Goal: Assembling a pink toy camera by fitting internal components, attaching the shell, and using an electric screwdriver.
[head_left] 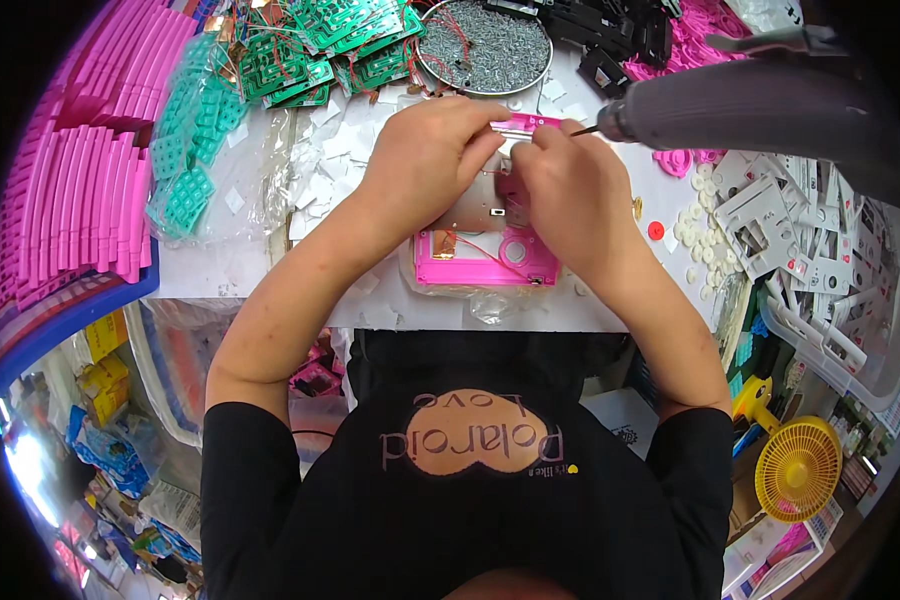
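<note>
At upper centre, the left hand (422, 155) curled beside the metal plate (473, 208), which overlay the open, apparently part-assembled pink housing (452, 271), closure seemingly outstanding; the right hand (578, 195) curled opposite, both grips indeterminable.

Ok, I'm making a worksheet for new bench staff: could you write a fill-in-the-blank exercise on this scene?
1. The plastic casing under the left hand and right hand is coloured ____.
2. The dark tool's thin tip is nearest the ____ hand.
3. In the picture, the green circuit boards lie to the ____ of the round dish.
4. The yellow object at lower right is a ____.

Missing words: pink; right; left; fan.
</note>
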Available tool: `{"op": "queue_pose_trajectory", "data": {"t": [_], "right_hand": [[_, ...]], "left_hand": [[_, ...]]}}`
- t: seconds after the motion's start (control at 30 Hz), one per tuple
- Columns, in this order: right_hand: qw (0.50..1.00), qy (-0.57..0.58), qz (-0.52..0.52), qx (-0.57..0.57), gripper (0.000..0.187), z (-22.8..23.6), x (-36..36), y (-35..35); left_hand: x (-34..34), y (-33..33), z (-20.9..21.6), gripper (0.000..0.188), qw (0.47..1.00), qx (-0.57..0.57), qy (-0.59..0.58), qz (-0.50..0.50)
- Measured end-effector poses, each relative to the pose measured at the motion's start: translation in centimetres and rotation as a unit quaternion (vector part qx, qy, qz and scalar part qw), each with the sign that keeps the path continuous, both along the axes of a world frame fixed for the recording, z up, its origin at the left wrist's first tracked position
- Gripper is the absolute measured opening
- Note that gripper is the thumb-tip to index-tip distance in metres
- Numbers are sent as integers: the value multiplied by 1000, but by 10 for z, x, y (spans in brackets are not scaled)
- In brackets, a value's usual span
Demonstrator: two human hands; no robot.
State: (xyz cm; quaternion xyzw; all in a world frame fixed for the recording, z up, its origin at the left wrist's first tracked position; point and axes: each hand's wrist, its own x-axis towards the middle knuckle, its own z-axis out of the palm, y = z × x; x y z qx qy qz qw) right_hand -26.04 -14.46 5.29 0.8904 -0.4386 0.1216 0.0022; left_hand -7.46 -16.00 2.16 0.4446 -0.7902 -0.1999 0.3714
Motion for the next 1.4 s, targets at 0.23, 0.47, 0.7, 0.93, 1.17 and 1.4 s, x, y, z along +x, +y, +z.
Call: {"op": "queue_pose_trajectory", "data": {"t": [0.23,0.47,0.7,0.93,1.17,1.4], "right_hand": [[998,3,27,63,10,5,-1,25],[988,-148,-42,29,11,-11,-9,35],[983,-178,-20,30,10,-5,-14,30],[991,-116,-32,66,10,-2,-14,26],[990,6,-31,139,15,10,-8,6],[974,-218,-11,52,15,-24,-13,3]], "left_hand": [[3,-6,0,12,994,-26,-86,-68],[-3,-19,11,9,976,-28,-156,-150],[-8,-14,12,9,968,-33,-200,-151],[-14,-8,13,8,945,-72,-274,-161],[-19,-42,25,18,934,139,-299,-139],[-22,-57,40,19,912,232,-295,-167]]}}
